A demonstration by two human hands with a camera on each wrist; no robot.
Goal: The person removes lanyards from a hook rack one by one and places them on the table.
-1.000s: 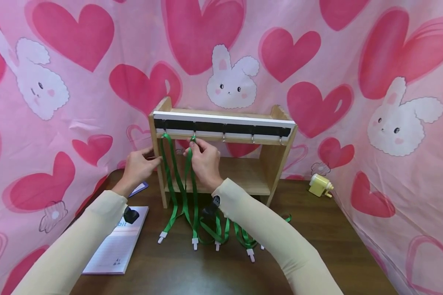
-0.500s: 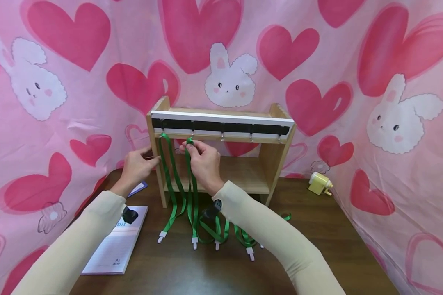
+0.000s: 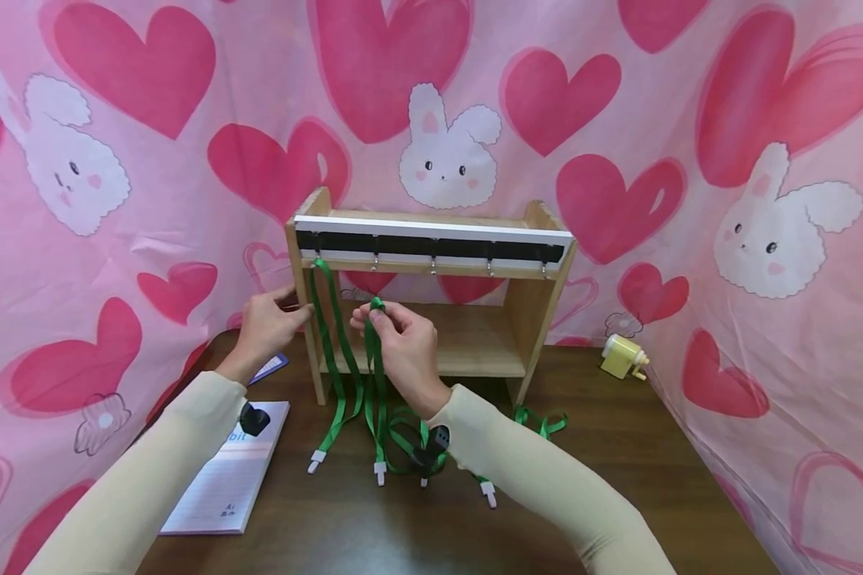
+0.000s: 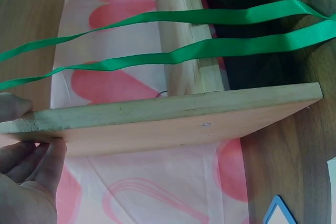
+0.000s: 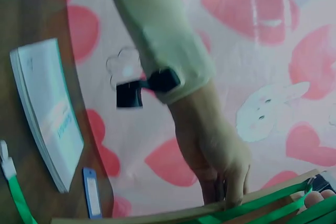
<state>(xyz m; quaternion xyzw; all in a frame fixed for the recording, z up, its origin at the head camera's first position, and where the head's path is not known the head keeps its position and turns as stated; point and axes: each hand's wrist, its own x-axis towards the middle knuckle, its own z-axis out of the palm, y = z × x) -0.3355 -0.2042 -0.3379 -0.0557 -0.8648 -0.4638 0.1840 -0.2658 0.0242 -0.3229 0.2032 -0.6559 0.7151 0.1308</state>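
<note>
My left hand (image 3: 269,323) grips the left side panel (image 4: 157,114) of a small wooden shelf (image 3: 478,331), thumb and fingers on either side of the board in the left wrist view. With thumb and fingers, my right hand (image 3: 406,343) pinches a green lanyard (image 3: 379,371) near its top, in front of the shelf's opening and below the row of hooks. Its two straps hang down to a white clip (image 3: 380,473) at table height. Another green lanyard (image 3: 340,327) hangs from the leftmost hook. The second hook (image 3: 375,262) carries nothing.
Several metal hooks line a black strip (image 3: 431,246) along the shelf's white front rail. More green lanyards (image 3: 542,423) lie on the table, partly behind my right forearm. A notepad (image 3: 223,487) and a blue-edged card (image 3: 269,367) are at left. A yellow crank sharpener (image 3: 623,358) stands right.
My right hand has come down from the second hook with the lanyard's top, which now sits lower and apart from it. My left hand keeps its hold on the panel.
</note>
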